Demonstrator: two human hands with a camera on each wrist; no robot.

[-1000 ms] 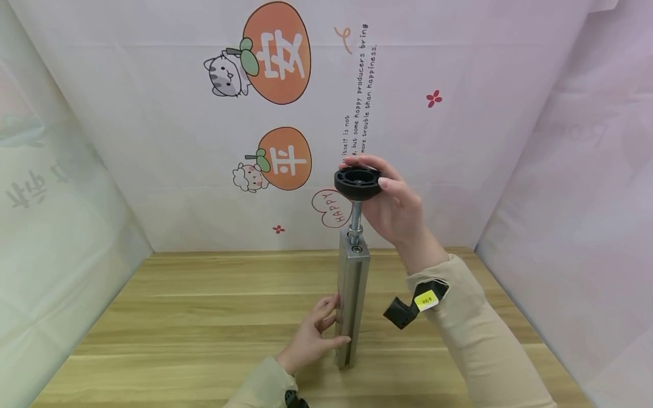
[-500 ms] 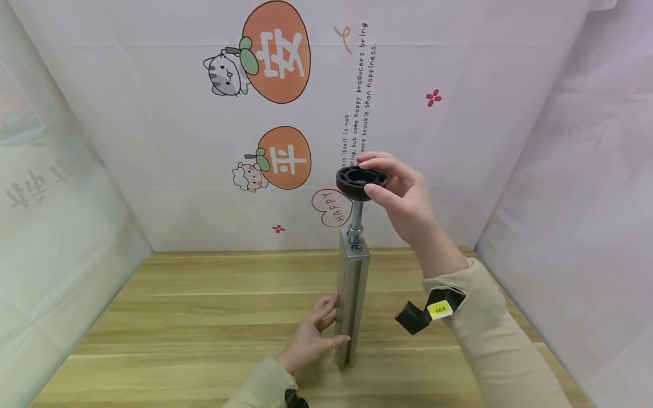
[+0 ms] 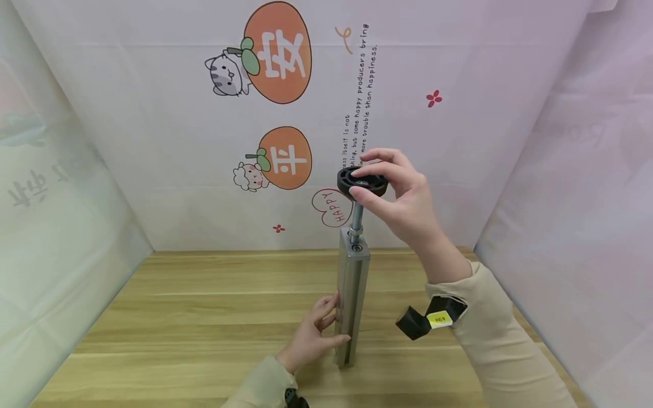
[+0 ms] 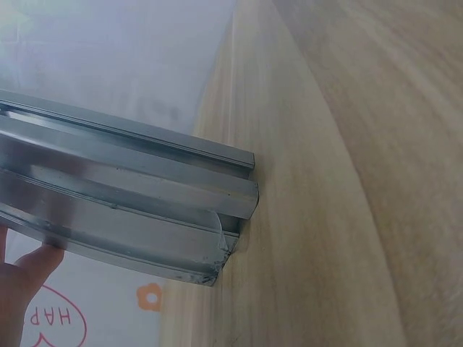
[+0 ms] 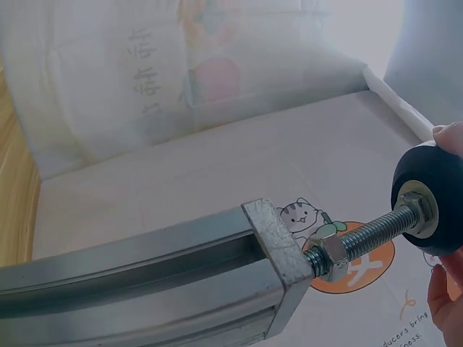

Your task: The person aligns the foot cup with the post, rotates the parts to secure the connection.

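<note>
An aluminium profile (image 3: 353, 294) stands upright on the wooden table. My left hand (image 3: 311, 339) holds it low down, fingers at its left side and thumb across the front. From the plate on its top rises a threaded rod (image 5: 380, 231) with a hex nut (image 5: 334, 257), the nut close above the plate. This rod ends in a round black levelling foot (image 3: 344, 185), hollow face up. My right hand (image 3: 408, 209) pinches the foot between thumb and fingers, one fingertip over its hollow. In the left wrist view, the profile's grooved lower end (image 4: 181, 231) meets the table.
Wood-grain tabletop (image 3: 204, 317) surrounds the profile's base. A printed white cloth (image 3: 398, 130) hangs behind, with more pale cloth at both sides. A black wrist mount (image 3: 431, 317) with a yellow label sits on the right sleeve.
My right hand has shifted its grip on the foot, going from the far right rim to thumb in front and a finger over the top. The left hand and profile have stayed put.
</note>
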